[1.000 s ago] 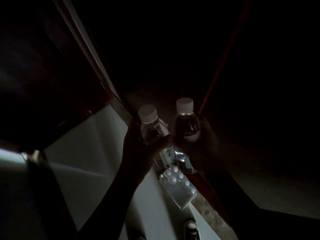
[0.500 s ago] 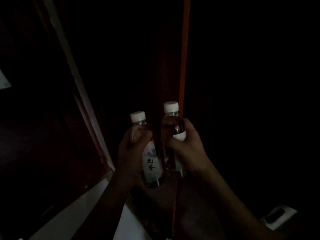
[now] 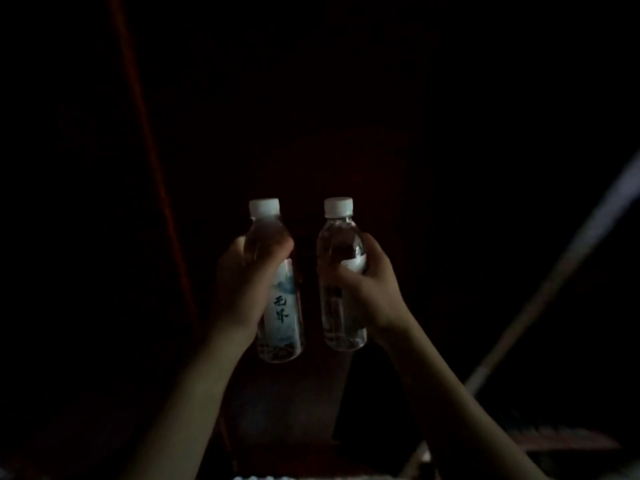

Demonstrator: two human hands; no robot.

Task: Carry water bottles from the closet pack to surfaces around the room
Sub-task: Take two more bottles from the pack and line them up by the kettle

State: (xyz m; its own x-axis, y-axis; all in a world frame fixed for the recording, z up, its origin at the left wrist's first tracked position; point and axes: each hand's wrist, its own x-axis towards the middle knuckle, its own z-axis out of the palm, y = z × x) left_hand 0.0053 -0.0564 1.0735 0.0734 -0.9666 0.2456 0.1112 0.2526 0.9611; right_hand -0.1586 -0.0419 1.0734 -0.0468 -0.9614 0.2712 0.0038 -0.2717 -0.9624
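The room is very dark. My left hand (image 3: 242,285) grips a clear water bottle (image 3: 281,317) with a white cap and a pale label with dark characters. My right hand (image 3: 367,289) grips a second clear water bottle (image 3: 341,320) with a white cap, its label turned mostly away. Both bottles stand upright, side by side and a little apart, held out in front of me at mid frame. The closet pack is not in view.
A thin reddish edge (image 3: 152,168) runs down the left side. A pale diagonal strip (image 3: 554,271) crosses the right side. A dim dark-red surface (image 3: 294,410) lies below the bottles. Everything else is too dark to make out.
The view has swung away from the white floor and the pack of bottles toward darkness. Both hands keep their bottles, now held higher, further apart and upright.
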